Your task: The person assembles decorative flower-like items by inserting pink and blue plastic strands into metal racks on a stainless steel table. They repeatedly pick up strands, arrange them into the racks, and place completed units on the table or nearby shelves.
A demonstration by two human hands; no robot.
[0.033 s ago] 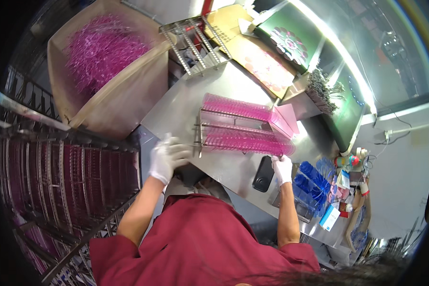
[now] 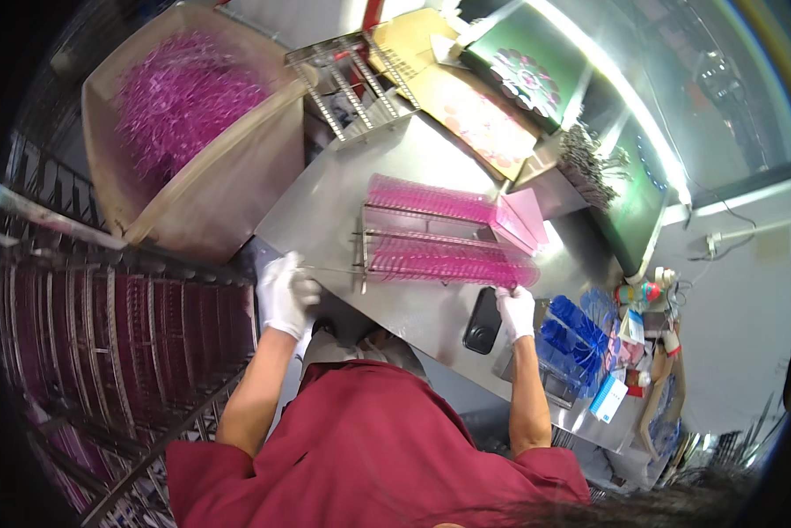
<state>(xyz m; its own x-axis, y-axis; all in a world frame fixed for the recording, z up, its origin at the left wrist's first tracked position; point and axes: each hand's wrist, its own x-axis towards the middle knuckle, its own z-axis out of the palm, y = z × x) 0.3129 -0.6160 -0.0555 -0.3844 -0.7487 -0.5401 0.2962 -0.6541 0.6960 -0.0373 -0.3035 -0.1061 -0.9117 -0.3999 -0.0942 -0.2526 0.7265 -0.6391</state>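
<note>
Rack (image 2: 439, 246) of pink pieces mid-tabletop (image 2: 325, 211). Left hand (image 2: 285, 295) at rack's 9 o'clock, grip clamped on rod (image 2: 334, 270). Right hand (image 2: 516, 310), 4 o'clock corner, pinching rack end. Phone (image 2: 483, 321) beside.

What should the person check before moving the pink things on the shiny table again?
1. Left hand gloved and gripping the thin rod: ok.
2. Right hand gloved and at the far end of the front pink row: ok.
3. Wire rack flat on the metal table: ok.
4. Rod passes through every pink piece: cannot tell.
5. Black phone away from the rack: ok, but near the right hand.
6. Back pink row is steady: cannot tell.
</note>
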